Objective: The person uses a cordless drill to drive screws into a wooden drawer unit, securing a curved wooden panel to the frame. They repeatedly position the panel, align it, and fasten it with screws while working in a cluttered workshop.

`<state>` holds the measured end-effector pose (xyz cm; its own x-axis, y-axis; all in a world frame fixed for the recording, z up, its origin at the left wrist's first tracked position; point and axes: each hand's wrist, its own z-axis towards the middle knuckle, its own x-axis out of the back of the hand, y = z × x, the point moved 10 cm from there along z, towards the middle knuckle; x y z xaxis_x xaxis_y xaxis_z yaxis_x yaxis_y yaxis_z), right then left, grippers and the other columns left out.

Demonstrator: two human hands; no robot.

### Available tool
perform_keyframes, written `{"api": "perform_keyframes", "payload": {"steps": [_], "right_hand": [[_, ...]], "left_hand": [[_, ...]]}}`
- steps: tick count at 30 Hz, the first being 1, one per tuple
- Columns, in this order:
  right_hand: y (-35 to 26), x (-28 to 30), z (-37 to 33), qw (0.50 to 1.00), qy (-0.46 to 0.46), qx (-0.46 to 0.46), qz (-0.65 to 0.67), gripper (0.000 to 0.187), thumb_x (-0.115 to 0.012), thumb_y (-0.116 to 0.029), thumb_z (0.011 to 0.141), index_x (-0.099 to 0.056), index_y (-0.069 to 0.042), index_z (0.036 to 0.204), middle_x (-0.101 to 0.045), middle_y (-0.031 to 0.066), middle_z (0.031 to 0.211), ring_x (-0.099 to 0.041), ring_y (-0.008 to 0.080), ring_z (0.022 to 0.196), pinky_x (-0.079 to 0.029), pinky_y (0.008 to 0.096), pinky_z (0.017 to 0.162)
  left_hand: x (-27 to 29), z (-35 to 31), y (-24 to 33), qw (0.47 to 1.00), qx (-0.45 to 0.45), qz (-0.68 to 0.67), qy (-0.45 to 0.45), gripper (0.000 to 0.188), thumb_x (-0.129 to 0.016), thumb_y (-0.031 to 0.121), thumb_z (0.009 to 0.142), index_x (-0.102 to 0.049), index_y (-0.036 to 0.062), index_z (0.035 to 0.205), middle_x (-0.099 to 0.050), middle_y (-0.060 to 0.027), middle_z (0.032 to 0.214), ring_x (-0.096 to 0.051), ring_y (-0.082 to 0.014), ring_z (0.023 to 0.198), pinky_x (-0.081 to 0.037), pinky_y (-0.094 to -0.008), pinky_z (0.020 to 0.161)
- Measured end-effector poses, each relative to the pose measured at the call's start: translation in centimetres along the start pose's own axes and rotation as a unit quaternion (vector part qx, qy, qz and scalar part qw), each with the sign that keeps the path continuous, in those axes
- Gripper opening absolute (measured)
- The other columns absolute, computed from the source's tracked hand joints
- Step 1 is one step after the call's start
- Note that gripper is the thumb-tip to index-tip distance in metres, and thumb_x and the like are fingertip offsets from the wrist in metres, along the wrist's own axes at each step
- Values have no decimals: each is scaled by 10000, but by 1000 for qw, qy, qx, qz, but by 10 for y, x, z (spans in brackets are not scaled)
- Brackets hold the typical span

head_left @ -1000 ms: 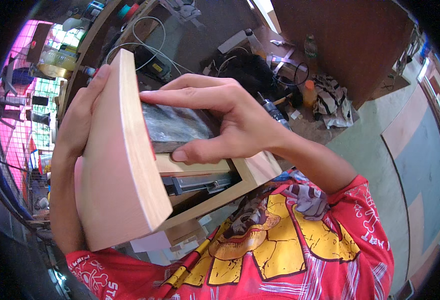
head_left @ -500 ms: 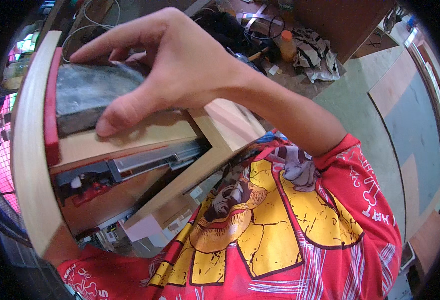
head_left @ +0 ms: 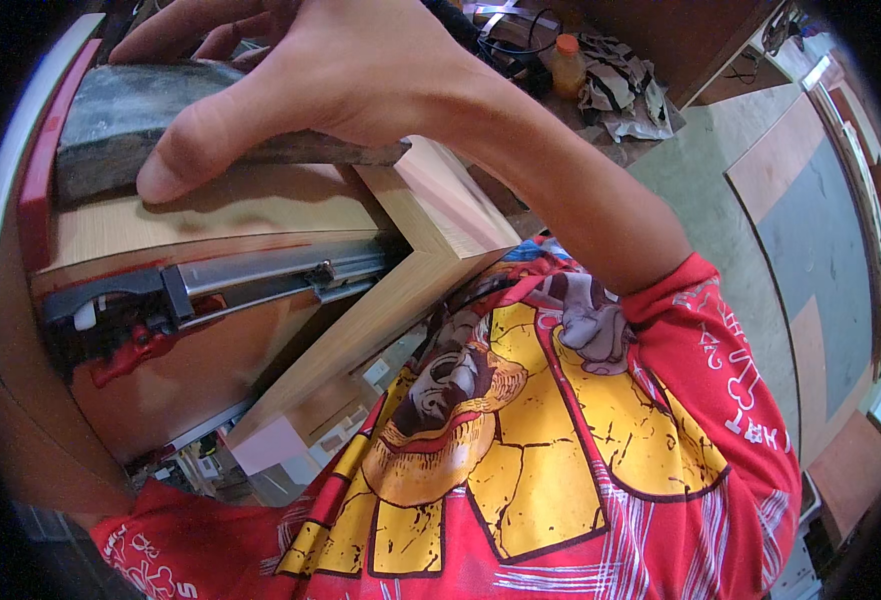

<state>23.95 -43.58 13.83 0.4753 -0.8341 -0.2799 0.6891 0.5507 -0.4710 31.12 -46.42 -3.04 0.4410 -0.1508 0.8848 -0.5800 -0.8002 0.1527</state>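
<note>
My right hand (head_left: 290, 85) spans a worn, dark grey slab (head_left: 110, 150), thumb pressed along its near edge and fingers reaching over the far side. The slab's exact kind is unclear. It rests on a pale wooden drawer (head_left: 210, 215), close to a red strip (head_left: 45, 180) behind the pale front panel (head_left: 5, 190). Below, a metal drawer slide (head_left: 280, 272) runs along the drawer's side, ending in a black and red catch (head_left: 125, 310). My left forearm (head_left: 50, 440) rises along the left edge; the hand itself does not show.
The pale cabinet frame (head_left: 335, 345) stands close to my chest. Beyond my right arm lie a bottle with an orange cap (head_left: 567, 70) and crumpled paper (head_left: 628, 90). Large flat boards (head_left: 820, 260) cover the right side.
My right hand and the slab have shifted up and left in the picture, along with the drawer. The front panel now shows narrower, at the far left edge.
</note>
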Motion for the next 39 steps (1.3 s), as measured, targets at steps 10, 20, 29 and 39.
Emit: {"api": "perform_keyframes", "payload": {"steps": [10, 20, 29, 39], "right_hand": [[-12, -8, 5, 998, 18, -35, -50, 970, -893, -377, 682, -549, 156, 1416, -695, 305, 1258, -702, 308, 1105, -568, 388, 989], [-5, -11, 6, 999, 17, -36, 22, 975, -911, -325, 688, -521, 149, 1445, -687, 289, 1294, -688, 286, 1160, -535, 373, 1044], [17, -14, 5, 996, -68, -23, 48, 943, -900, -422, 740, -550, 86, 1454, -669, 262, 1346, -660, 279, 1221, -500, 363, 1083], [60, -28, -35, 990, 17, -65, -122, 777, -748, -539, 933, -522, 33, 1407, -670, 248, 1157, -659, 364, 1067, -513, 429, 941]], "left_hand": [[-13, 15, 8, 1000, -16, 15, 6, 751, -585, 609, 946, -594, 13, 1402, -638, -143, 1254, -611, -211, 1143, -467, -350, 973], [-18, 12, 11, 999, -29, 15, 11, 800, -613, 636, 898, -589, 11, 1398, -626, -154, 1287, -594, -239, 1190, -443, -378, 1017], [0, -13, 6, 998, -58, 25, 26, 846, -637, 660, 856, -584, 10, 1394, -614, -164, 1317, -579, -264, 1232, -422, -403, 1057], [140, -160, -40, 985, -127, 44, 105, 897, -665, 687, 808, -578, 8, 1389, -601, -176, 1351, -562, -292, 1279, -398, -431, 1100]]}}
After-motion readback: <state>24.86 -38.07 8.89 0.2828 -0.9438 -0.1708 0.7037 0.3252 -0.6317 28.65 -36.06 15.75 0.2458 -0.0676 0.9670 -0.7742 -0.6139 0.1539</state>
